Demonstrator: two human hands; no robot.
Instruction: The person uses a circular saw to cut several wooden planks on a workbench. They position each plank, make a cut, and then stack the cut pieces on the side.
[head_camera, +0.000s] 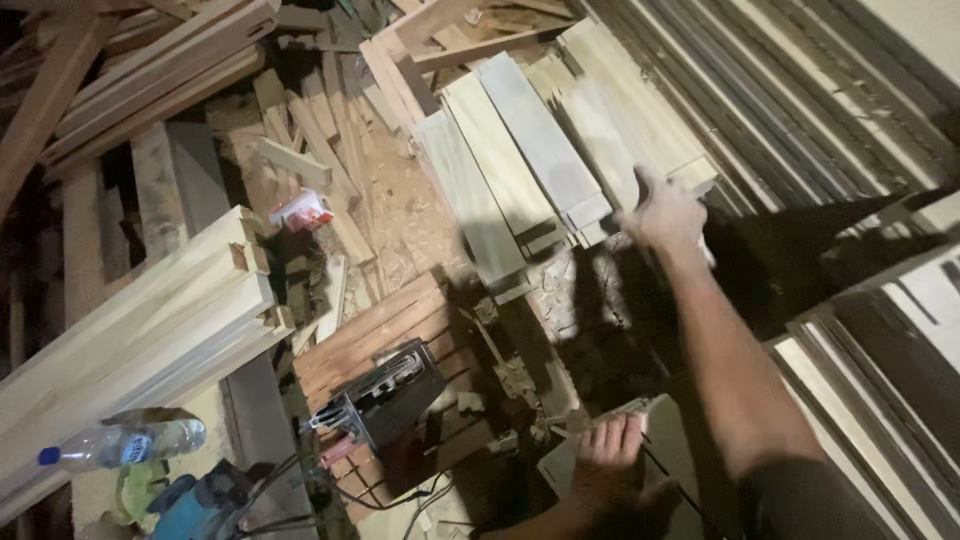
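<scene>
My right hand (665, 212) reaches out and grips the near end of a pale wooden plank (640, 120) in a row of leaning planks (500, 170). My left hand (607, 443) rests low in the frame, fingers curled over the edge of a flat board (665, 430); whether it grips the board is unclear. A dark shadow falls below my right arm.
A black power tool (385, 397) sits on a reddish slatted pallet (375, 325). Long pale timbers (140, 320) lie at the left, with a plastic bottle (125, 443) and a blue tool (195, 505) below. Scrap wood and sawdust cover the floor. Stacked slats (880, 350) line the right.
</scene>
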